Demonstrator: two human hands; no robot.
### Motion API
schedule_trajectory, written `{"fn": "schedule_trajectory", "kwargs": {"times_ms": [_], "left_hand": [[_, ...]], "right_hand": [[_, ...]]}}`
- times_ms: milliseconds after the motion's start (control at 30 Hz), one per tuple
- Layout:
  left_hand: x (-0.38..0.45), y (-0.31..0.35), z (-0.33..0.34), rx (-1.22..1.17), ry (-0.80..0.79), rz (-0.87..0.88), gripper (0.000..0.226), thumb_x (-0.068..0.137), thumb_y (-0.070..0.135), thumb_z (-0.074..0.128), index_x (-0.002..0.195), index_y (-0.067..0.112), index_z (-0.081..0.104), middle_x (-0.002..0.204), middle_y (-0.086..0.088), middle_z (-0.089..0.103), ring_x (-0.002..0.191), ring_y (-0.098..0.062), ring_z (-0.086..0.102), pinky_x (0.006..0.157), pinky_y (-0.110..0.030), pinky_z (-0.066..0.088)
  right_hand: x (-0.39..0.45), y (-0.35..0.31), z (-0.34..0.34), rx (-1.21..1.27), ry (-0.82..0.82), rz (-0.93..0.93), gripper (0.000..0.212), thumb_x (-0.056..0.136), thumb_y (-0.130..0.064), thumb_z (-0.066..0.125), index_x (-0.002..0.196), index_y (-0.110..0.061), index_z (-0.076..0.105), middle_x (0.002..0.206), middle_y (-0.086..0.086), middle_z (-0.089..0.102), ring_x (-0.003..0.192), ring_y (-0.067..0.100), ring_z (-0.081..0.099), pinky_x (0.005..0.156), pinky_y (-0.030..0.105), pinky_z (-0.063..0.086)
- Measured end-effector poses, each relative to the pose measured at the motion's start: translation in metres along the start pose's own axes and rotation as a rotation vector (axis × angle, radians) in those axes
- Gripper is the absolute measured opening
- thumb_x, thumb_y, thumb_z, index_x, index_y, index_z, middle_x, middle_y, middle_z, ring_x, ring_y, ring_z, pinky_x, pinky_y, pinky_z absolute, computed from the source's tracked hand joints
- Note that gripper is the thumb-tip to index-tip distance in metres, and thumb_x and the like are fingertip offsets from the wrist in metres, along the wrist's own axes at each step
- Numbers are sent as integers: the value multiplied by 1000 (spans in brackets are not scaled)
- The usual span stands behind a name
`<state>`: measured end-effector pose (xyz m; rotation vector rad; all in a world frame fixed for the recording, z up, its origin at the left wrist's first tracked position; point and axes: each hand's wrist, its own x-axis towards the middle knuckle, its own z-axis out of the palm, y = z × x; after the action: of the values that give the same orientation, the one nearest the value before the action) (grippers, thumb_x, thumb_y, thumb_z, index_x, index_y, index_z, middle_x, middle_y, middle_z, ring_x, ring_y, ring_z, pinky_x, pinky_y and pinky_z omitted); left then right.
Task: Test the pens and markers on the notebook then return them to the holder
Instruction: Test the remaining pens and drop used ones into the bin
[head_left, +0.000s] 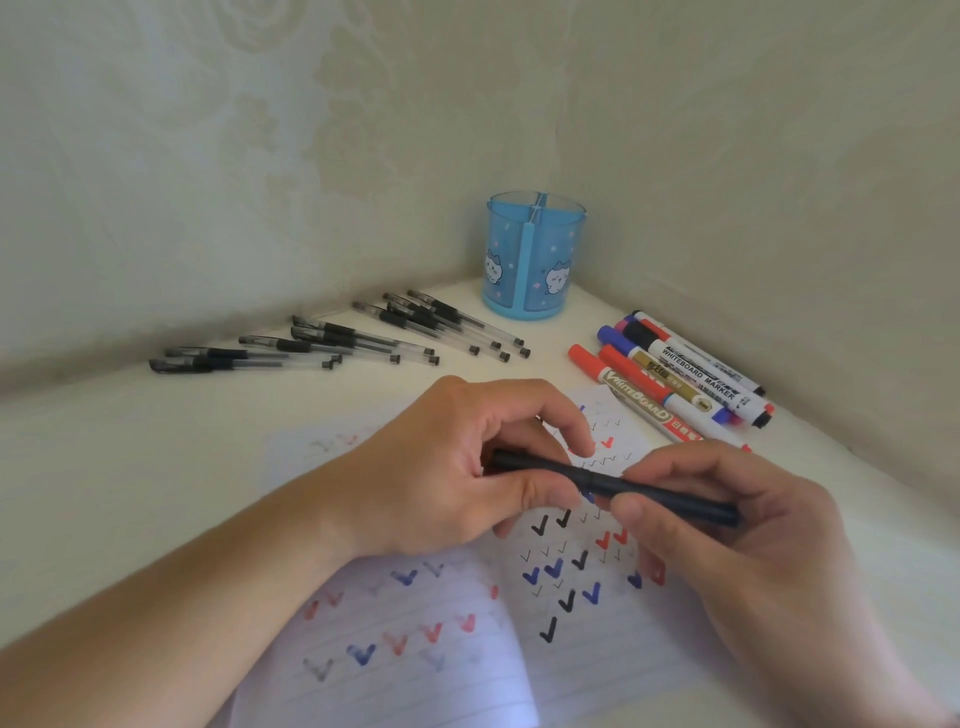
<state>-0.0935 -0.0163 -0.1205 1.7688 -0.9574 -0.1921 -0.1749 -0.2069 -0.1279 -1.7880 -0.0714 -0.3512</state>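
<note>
We hold a slim dark navy pen (613, 486) level above the open lined paper notebook (597, 613), our left hand (457, 467) pinching one end between thumb and curled fingers, our right hand (727, 530) pinching the other end the same way. A seam shows mid-barrel, so we judge the cap is being pulled off or pushed on; which, we cannot tell. If it comes free with a jerk, the tip could streak the page or our fingers, or the cap could drop onto the white tabletop (130, 467). The page is crowded with black, blue and red tick marks, so a fresh mark may be hard to pick out. The translucent blue plastic holder with cat faces (535, 254) stands in the far corner, with nothing showing above its rim. Clear-barrelled black gel pens (343, 340) lie scattered to its left, whiteboard markers with red, blue and black caps (670, 379) lie just beside the notebook's far right edge; the reach to the holder passes between them
</note>
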Motion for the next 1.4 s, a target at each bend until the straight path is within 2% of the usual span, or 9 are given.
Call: {"fn": "schedule_trajectory", "kwargs": {"times_ms": [267, 500, 600, 700, 800, 900, 1000, 1200, 1400], "left_hand": [[0, -4, 0, 33, 14, 37, 17, 84, 14, 72, 91, 19, 58, 80, 3, 75, 54, -15, 66, 60, -23, 52], [2, -13, -5, 87, 163, -42, 23, 81, 15, 78, 98, 25, 65, 84, 11, 75, 80, -13, 73, 83, -31, 57], [5, -10, -5, 112, 174, -60, 37, 80, 40, 74, 113, 26, 63, 100, 11, 74, 96, -7, 70, 92, -32, 54], [6, -12, -17, 190, 262, -35, 53, 87, 64, 50, 114, 21, 64, 107, 16, 70, 99, -7, 67, 85, -31, 54], [-2, -18, -56, 516, 272, -95, 43, 96, 56, 39, 103, 23, 66, 101, 17, 67, 92, -5, 62, 81, -35, 52], [-25, -19, -113, 1067, 87, -131, 35, 99, 50, 39, 107, 25, 63, 108, 12, 63, 98, -10, 58, 81, -34, 50], [-72, -13, -157, 1284, 50, -187, 29, 100, 43, 43, 112, 25, 62, 113, 8, 63, 104, -18, 58, 74, -26, 44], [-240, 27, -157, 1243, 393, -383, 33, 94, 45, 43, 106, 23, 64, 112, 8, 64, 103, -16, 59, 81, -32, 51], [-412, 75, -102, 1204, 631, -567, 27, 96, 41, 49, 106, 21, 65, 113, 9, 63, 104, -14, 58, 84, -36, 49]], "right_hand": [[4, -2, 1, 22, -29, 16, 17, 60, -24, 78, 76, -24, 73, 64, 4, 73, 43, 17, 57, 46, 21, 49], [18, 1, -9, 272, 86, 151, 5, 68, -13, 70, 68, -18, 69, 59, 14, 67, 40, 18, 47, 36, 14, 32], [19, 3, -11, 272, 127, 185, 8, 81, -2, 67, 76, -9, 66, 65, 17, 70, 37, 19, 45, 34, 13, 32], [19, -1, -13, 268, 146, 196, 5, 84, 2, 65, 82, -3, 64, 66, 18, 71, 36, 19, 48, 34, 13, 34], [21, -16, -13, 249, 111, 154, 3, 84, 3, 65, 83, 0, 64, 62, 17, 70, 34, 16, 48, 33, 11, 33], [32, -37, -3, 245, 64, 118, 6, 86, -6, 66, 80, -6, 66, 59, 14, 69, 34, 12, 47, 33, 10, 30], [42, -57, 21, 313, -16, 109, 13, 91, -14, 62, 79, -10, 65, 58, 12, 67, 34, 12, 48, 34, 12, 28], [33, -91, 107, 315, -333, 27, 21, 94, -19, 58, 74, -18, 66, 55, 5, 63, 37, 13, 50, 34, 15, 32], [-22, -117, 206, 248, -697, -115, 19, 91, -17, 64, 72, -17, 65, 57, 7, 64, 42, 20, 50, 41, 21, 30]]}}
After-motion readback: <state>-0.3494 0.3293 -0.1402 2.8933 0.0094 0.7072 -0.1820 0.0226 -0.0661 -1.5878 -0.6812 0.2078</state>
